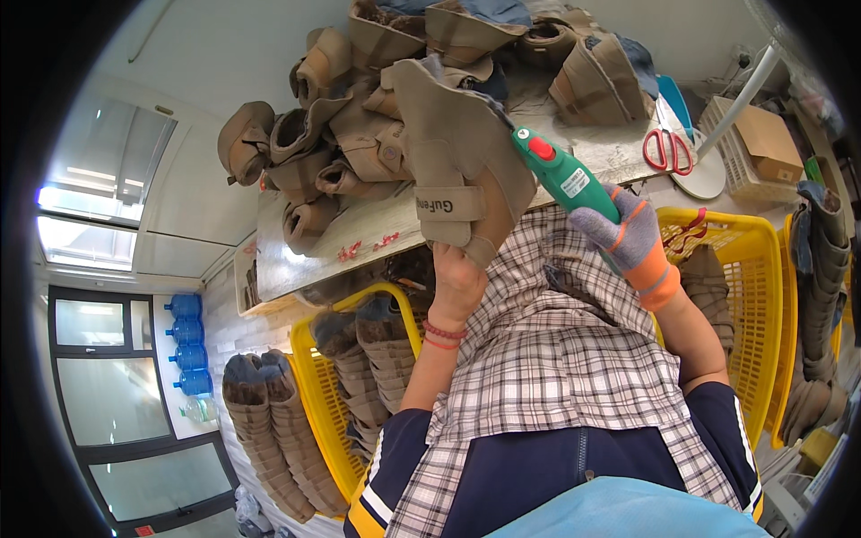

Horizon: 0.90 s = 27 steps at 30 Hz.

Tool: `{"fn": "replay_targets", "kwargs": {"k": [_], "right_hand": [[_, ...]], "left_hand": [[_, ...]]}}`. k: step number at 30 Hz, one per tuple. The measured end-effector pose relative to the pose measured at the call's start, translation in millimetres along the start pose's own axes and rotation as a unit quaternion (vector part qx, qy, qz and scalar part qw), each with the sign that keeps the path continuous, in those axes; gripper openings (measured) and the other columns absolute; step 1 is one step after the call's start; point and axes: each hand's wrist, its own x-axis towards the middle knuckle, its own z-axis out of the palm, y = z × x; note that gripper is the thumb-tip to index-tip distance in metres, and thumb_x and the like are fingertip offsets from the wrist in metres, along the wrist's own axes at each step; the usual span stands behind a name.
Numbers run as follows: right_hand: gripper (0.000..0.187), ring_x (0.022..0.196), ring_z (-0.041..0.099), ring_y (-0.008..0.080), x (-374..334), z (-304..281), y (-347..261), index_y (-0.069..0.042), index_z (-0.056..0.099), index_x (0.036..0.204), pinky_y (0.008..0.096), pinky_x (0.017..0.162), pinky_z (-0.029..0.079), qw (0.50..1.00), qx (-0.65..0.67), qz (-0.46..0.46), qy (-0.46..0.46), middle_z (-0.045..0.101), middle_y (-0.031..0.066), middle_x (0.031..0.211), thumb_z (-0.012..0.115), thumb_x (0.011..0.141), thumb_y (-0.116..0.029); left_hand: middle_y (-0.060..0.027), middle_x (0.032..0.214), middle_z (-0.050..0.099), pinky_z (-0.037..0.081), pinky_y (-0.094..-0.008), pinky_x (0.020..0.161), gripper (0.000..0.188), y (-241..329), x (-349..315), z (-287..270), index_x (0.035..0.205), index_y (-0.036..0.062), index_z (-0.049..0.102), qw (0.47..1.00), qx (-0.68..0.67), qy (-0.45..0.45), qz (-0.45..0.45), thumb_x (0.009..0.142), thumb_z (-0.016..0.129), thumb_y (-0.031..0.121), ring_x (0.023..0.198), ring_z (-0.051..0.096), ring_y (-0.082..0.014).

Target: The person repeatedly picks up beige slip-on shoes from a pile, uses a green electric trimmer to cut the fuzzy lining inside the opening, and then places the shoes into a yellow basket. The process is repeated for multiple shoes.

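Worker at a bench, seen from above. The table crosses the upper middle of the view, and a checked apron covers the worker's front below it. Two yellow baskets flank the worker: the left basket and the right basket both contain nested tan pieces. A tall stack of similar pieces lies just beside the left basket, on its outer side. A heap of tan pieces, some rolled into cups, covers much of the tabletop.

The piece in hand is held up at the table's near edge, in front of the heap, with its strap facing the viewer. The tool, green with a red switch, slants up to the piece's right edge; whether its dark tip touches the fabric cannot be told. The right hand, in a grey and orange glove, is wrapped round the tool's body. The left hand, bare, has its fingers curled and closed on the piece's lower end. Red-handled scissors lie toward the table's right end. A beaded bracelet circles the left wrist. Smallest are the red scraps on the tabletop, left of the piece.
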Motion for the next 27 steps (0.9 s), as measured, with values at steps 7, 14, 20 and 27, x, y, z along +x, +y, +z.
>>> {"fn": "replay_targets", "kwargs": {"k": [7,14,20,27], "right_hand": [[0.041,0.054,0.05,0.0044,10,-18,-9,0.001,0.062,0.09,0.0203,0.048,0.04,0.998,0.048,0.021,0.03,0.056,-0.0004,0.063,0.072,0.077,-0.037],[0.04,0.057,0.051,0.0044,-9,-31,38,0.0,0.061,0.099,0.0202,0.053,0.041,0.993,-0.075,0.026,0.083,0.057,-0.001,0.066,0.071,0.079,-0.033],[0.05,0.064,0.065,0.0227,-56,11,75,-0.005,0.062,0.101,0.0325,0.062,0.051,0.955,-0.273,0.06,-0.104,0.065,0.0135,0.074,0.073,0.071,-0.044],[0.053,0.069,0.062,0.0301,-43,45,108,-0.009,0.059,0.107,0.0389,0.063,0.05,0.873,-0.374,-0.061,-0.307,0.062,0.0122,0.073,0.062,0.076,-0.052]], "left_hand": [[-0.0183,0.117,0.057,0.041,-0.0409,0.093,0.042,6,-19,-11,0.114,-0.0028,0.058,0.969,-0.211,-0.016,-0.128,0.073,0.053,-0.01,0.112,0.051,-0.0325],[-0.0102,0.123,0.053,0.04,-0.0389,0.097,0.038,-45,-52,-47,0.126,-0.0013,0.045,0.567,-0.68,0.231,-0.402,0.093,0.05,0.017,0.114,0.05,-0.0232],[-0.0106,0.13,0.049,0.037,-0.0442,0.102,0.038,-77,-92,-74,0.128,0.0037,0.045,0.428,-0.715,0.282,-0.476,0.094,0.047,0.02,0.119,0.047,-0.0253],[-0.0019,0.07,0.034,0.026,-0.028,0.059,0.02,-75,-96,-71,0.091,0.0008,0.048,0.367,-0.786,0.192,-0.46,0.094,0.046,0.02,0.064,0.031,-0.0139]]}}
